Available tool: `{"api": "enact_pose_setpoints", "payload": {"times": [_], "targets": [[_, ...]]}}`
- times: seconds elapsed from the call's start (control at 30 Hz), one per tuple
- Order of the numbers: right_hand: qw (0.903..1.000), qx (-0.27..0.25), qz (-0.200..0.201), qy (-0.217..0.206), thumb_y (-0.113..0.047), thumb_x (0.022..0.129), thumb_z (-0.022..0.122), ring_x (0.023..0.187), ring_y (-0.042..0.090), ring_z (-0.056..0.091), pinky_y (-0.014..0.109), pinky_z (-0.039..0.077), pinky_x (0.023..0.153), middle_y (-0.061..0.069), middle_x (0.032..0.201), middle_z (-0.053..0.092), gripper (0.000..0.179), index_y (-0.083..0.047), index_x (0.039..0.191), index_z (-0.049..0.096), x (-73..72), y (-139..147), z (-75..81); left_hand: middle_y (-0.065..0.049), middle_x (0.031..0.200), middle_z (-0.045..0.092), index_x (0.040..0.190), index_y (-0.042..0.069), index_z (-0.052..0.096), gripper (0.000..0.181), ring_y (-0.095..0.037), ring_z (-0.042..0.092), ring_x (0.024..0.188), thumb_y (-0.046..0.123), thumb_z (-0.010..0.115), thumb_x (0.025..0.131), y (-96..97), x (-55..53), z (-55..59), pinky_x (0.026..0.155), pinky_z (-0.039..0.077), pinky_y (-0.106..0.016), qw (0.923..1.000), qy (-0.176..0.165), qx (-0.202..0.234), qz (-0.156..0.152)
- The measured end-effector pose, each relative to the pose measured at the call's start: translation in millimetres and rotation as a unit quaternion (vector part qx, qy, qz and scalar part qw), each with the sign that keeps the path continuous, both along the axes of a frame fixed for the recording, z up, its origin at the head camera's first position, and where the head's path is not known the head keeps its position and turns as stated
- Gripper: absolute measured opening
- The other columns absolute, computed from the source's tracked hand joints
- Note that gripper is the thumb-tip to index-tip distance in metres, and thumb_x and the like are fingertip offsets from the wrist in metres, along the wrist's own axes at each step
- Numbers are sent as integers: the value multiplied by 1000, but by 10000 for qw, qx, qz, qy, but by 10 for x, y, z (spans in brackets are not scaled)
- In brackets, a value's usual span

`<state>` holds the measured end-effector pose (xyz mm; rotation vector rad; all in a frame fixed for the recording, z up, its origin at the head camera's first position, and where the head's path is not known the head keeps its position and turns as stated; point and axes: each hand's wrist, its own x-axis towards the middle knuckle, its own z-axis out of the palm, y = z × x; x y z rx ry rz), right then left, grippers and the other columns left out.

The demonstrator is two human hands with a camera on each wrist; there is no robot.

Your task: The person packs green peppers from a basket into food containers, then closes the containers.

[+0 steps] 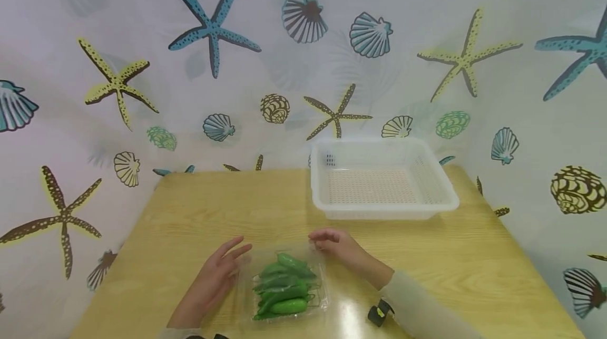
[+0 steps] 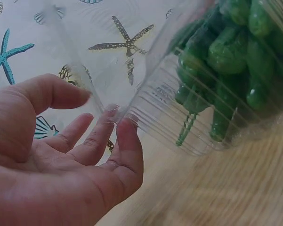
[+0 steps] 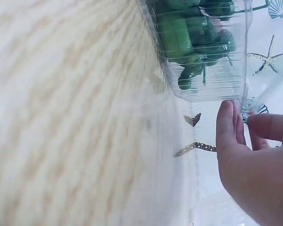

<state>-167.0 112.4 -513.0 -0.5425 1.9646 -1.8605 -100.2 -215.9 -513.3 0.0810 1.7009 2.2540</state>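
A clear plastic box [image 1: 324, 297] of green peppers [image 1: 284, 283] lies on the table between the two hands. Its see-through wall is ribbed in both wrist views, and a clear lid edge [image 2: 75, 56] stands away from the rim in the left wrist view. On the box's left, my left hand [image 1: 215, 281] has its fingers loosely spread; fingertips touch the corner of the rim, the thumb apart from it. My right hand [image 1: 343, 252] is at the far right corner, its thumb and fingers pinching the plastic edge.
Behind the box, towards the right, a white perforated basket [image 1: 386, 211] stands on the wooden table [image 1: 227, 196]. A curtain [image 1: 265, 70] printed with starfish and shells hangs around the table's back and sides.
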Motion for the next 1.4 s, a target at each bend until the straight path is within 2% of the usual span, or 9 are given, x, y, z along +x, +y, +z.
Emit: {"api": "enact_pose_setpoints", "payload": {"times": [0.1, 0.2, 0.4, 0.63, 0.8, 1.0, 1.17, 1.3, 1.4], "targets": [[9997, -166, -26, -190, -15, 93, 54, 109, 26, 56, 30, 47, 89, 26, 124, 52, 40, 11, 123, 51, 31, -9, 8, -15, 147, 29, 148, 11, 20, 60, -30, 35, 130, 5, 48, 95, -18, 30, -38, 92, 44, -30, 9999, 66, 134, 20], [9991, -112, -5, -415, -17, 94, 53, 104, 28, 58, 34, 48, 88, 25, 118, 54, 43, 11, 126, 46, 58, 15, 19, -15, 146, 31, 146, 10, 24, 62, -32, 35, 130, 1, 52, 92, -1, 49, -55, 92, 44, -31, 9996, 138, 126, 189], [9948, 288, 578, -782, -18, 95, 50, 88, 23, 61, 44, 50, 83, 12, 98, 61, 42, 9, 126, 43, 168, 93, 106, -11, 140, 41, 140, 8, 37, 58, -24, 45, 122, -3, 56, 86, 48, 49, -34, 92, 45, -29, 9951, 66, -1, 990], [9803, 152, 1285, -1492, -14, 93, 50, 78, 21, 63, 36, 54, 75, 13, 92, 63, 30, 4, 116, 42, 354, 114, 126, -11, 137, 45, 135, 6, 43, 50, -24, 45, 123, -5, 53, 88, 92, 38, -17, 95, 43, -30, 9877, -95, -107, 1554], [9773, -149, 1240, -1714, -11, 91, 51, 72, 18, 63, 33, 55, 70, 11, 87, 61, 25, 3, 110, 44, 419, 46, 96, -11, 134, 47, 134, 6, 44, 47, -22, 48, 120, 7, 59, 89, 98, 67, -38, 94, 44, -29, 9828, -137, -588, 1747], [9808, -340, 795, -1747, -10, 90, 50, 71, 15, 60, 30, 55, 66, 8, 83, 58, 26, 5, 110, 45, 439, 7, 35, -14, 136, 44, 138, 11, 40, 55, -25, 50, 116, 27, 61, 90, 87, 208, -28, 89, 46, -36, 9840, -500, -1073, 1329], [9826, -473, 659, -1671, -10, 91, 49, 73, 15, 59, 29, 54, 67, 8, 84, 57, 26, 6, 111, 44, 438, 25, 27, -23, 143, 29, 145, 11, 25, 61, -29, 46, 116, 25, 55, 93, 50, 333, 10, 84, 48, -41, 9904, -375, -1242, 475], [9824, -551, 558, -1695, -11, 90, 50, 74, 15, 58, 30, 54, 68, 8, 85, 57, 27, 6, 111, 44, 446, 23, 18, -29, 142, 18, 148, 11, 8, 70, -29, 49, 111, 18, 51, 94, -38, 441, 33, 83, 49, -44, 9930, -318, -1102, -276], [9827, -572, 518, -1681, -12, 91, 51, 76, 16, 59, 30, 54, 69, 8, 87, 58, 30, 6, 113, 43, 443, 24, 18, -28, 140, 18, 149, 13, 1, 75, -25, 52, 106, 18, 53, 94, -79, 480, 38, 83, 49, -43, 9934, -413, -945, -510]]}}
